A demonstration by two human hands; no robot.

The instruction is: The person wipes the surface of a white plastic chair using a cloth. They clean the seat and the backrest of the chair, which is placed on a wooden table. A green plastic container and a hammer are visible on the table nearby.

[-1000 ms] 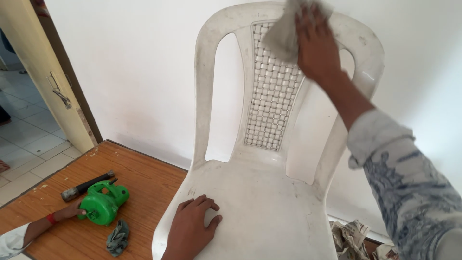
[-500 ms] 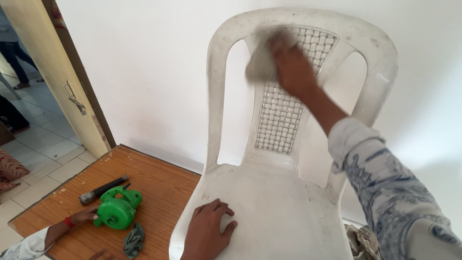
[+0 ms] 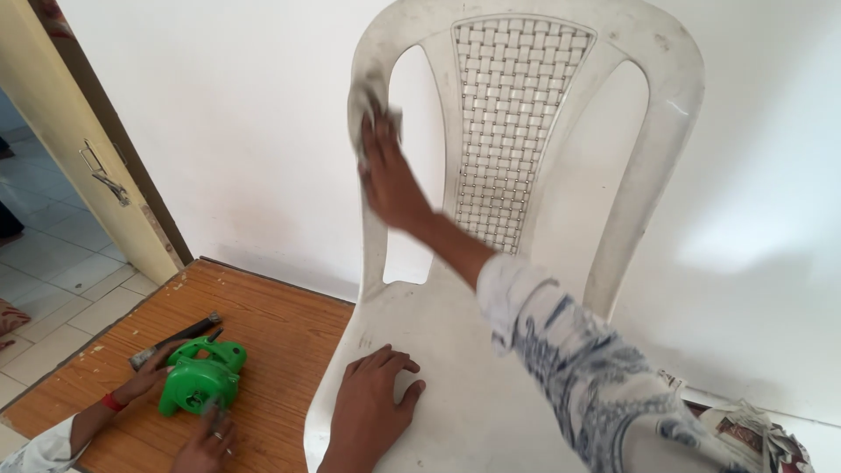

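The white moulded plastic chair (image 3: 526, 263) stands against the white wall, and with one palm its only brace it could slide or tip if the rubbing arm pushes sideways too hard. The right hand (image 3: 390, 175) presses a crumpled grey cloth (image 3: 368, 109) onto the chair's left upright, fingers nearly flat over it. The left hand (image 3: 368, 420) lies spread open, flat on the seat's front edge. Nearby, another person's hands (image 3: 175, 412) grip a green power tool (image 3: 201, 381) on the wooden board (image 3: 263, 324)

Right hand (image 3: 390, 175) with grey cloth (image 3: 363, 109) on white plastic chair's (image 3: 648, 166) upright (left hand (image 3: 372, 412) flat on seat)
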